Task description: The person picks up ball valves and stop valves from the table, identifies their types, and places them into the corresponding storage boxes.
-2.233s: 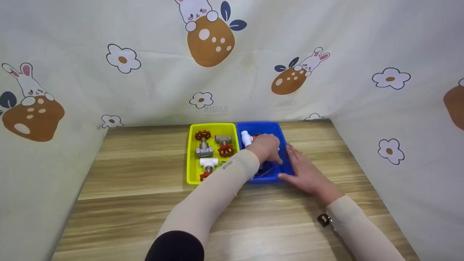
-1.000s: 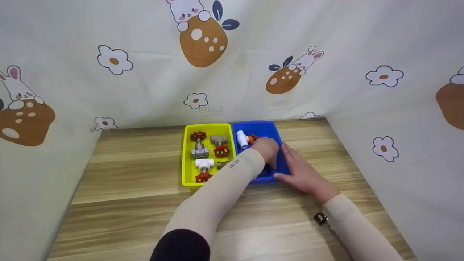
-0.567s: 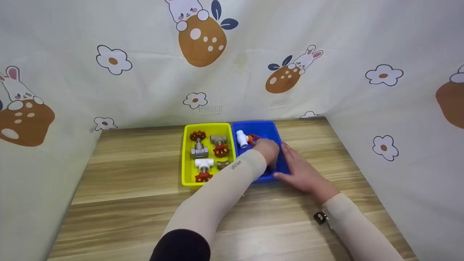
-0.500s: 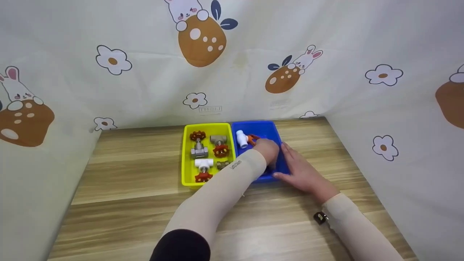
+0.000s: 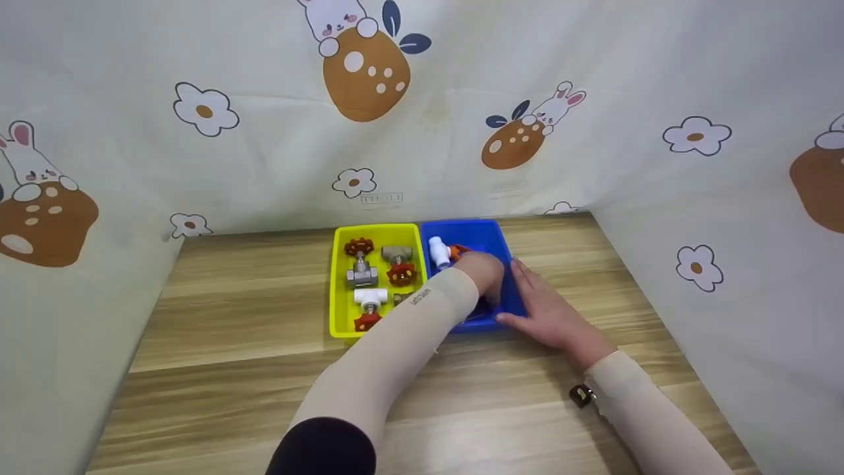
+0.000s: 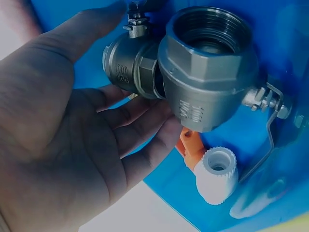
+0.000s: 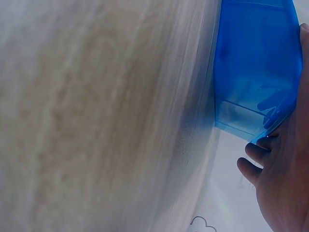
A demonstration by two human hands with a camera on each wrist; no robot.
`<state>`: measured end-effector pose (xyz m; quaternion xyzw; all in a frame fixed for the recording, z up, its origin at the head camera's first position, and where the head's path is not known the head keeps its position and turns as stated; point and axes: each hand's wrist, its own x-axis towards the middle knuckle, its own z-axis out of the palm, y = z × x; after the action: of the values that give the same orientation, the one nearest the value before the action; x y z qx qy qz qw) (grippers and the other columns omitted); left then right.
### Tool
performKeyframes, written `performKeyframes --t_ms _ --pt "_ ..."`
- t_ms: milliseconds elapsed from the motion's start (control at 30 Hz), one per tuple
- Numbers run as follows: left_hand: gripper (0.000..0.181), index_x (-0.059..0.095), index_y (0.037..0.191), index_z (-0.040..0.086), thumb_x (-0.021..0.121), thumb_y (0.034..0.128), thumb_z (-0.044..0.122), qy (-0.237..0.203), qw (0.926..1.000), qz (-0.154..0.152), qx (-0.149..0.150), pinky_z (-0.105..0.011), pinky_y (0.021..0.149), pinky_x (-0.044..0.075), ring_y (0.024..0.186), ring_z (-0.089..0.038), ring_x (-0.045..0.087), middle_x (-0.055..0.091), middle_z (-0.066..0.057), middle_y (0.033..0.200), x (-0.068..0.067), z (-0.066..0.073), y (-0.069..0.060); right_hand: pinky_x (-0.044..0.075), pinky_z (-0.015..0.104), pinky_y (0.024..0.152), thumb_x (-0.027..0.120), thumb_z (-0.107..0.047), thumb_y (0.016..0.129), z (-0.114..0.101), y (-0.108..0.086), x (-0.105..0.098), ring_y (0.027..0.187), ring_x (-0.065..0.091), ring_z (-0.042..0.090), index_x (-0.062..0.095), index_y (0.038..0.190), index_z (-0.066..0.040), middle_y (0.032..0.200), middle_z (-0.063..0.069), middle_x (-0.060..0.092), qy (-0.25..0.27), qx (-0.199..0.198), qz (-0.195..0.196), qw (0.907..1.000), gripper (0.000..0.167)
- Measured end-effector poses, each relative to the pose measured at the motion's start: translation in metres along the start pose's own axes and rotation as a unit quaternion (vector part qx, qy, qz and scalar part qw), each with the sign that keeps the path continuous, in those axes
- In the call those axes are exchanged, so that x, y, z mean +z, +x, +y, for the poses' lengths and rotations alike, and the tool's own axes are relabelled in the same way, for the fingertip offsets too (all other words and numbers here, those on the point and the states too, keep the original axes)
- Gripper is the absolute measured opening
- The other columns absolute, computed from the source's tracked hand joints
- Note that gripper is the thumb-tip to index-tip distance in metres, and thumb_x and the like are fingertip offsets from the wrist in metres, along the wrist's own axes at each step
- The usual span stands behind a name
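Observation:
My left hand [image 5: 483,272] reaches down into the blue bin [image 5: 461,227]. In the left wrist view, the left hand [image 6: 77,125] has its fingers extended beneath a smaller metal ball valve [image 6: 128,67], with its thumb near the dark handle. A larger metal ball valve [image 6: 205,72] stands beside it, in front of the fingertips. A white plastic ball valve [image 5: 439,253] with an orange handle lies in the bin's far left corner. My right hand [image 5: 554,316] rests against the bin's right side, fingers along the outer wall and thumb at the front corner.
A yellow bin [image 5: 336,284] adjoins the blue one on the left. It holds several red-wheeled valves, among them a metal one [image 5: 362,274] and a white plastic one [image 5: 370,297]. The wooden table [image 5: 250,316] meets a patterned cloth wall [image 5: 277,152] behind.
The left hand shifted slightly within the blue bin, most recently a little to the left. The right hand stays against the bin. The head view has turned slightly.

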<state>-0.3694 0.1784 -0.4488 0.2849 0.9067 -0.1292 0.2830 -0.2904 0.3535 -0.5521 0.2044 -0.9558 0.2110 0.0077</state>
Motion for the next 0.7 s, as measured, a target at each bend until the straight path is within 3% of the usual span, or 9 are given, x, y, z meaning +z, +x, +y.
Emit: performKeyframes --t_ms 133,300,433,600,700 --pt "0.054 0.069 0.15 0.013 0.074 0.1061 0.045 -0.037 0.9992 0.013 0.0 -0.035 0.113 0.053 0.119 -0.021 0.066 0.069 -0.004 0.148 0.005 -0.01 0.0 0.025 0.061 0.132 0.07 -0.064 0.102 -0.001 0.004 0.0 0.166 0.023 0.045 0.01 0.176 -0.001 0.183 0.022 0.016 0.0 -0.003 -0.001 1.0 0.115" --pt "0.059 0.067 0.149 0.007 0.072 0.1062 0.047 -0.057 0.9918 0.107 0.04 -0.043 0.113 0.054 0.115 -0.024 0.069 0.073 -0.011 0.141 0.018 -0.028 0.004 0.025 0.062 0.132 0.07 -0.063 0.102 0.001 0.008 0.0 0.165 0.024 0.047 0.011 0.176 0.001 0.183 0.023 0.016 -0.002 -0.014 0.006 0.9999 0.114" --pt "0.071 0.052 0.162 0.004 0.071 0.1079 0.046 -0.094 0.9761 0.18 0.077 -0.049 0.124 0.045 0.141 -0.029 0.061 0.062 -0.015 0.158 0.025 -0.046 -0.019 0.025 0.062 0.132 0.072 -0.062 0.101 0.001 0.008 0.001 0.165 0.024 0.048 0.012 0.176 0.001 0.182 0.024 0.017 0.004 -0.015 0.012 0.9998 0.115" --pt "0.079 0.042 0.169 0.006 0.071 0.1082 0.048 -0.115 0.9652 0.219 0.085 -0.052 0.13 0.036 0.158 -0.034 0.045 0.047 -0.016 0.171 0.038 -0.079 -0.043 0.025 0.063 0.131 0.073 -0.062 0.101 0.003 0.001 0.004 0.165 0.023 0.048 0.012 0.177 -0.002 0.182 0.023 0.017 0.024 -0.001 0.011 0.9997 0.115" --pt "0.08 0.042 0.169 0.006 0.073 0.1074 0.045 -0.14 0.9579 0.238 0.078 -0.052 0.13 0.035 0.159 -0.035 0.043 0.044 -0.016 0.173 0.048 -0.104 -0.057 0.026 0.066 0.13 0.077 -0.059 0.099 0.006 -0.004 0.004 0.165 0.024 0.048 0.012 0.177 -0.003 0.182 0.023 0.018 0.046 0.016 0.016 0.9987 0.116"
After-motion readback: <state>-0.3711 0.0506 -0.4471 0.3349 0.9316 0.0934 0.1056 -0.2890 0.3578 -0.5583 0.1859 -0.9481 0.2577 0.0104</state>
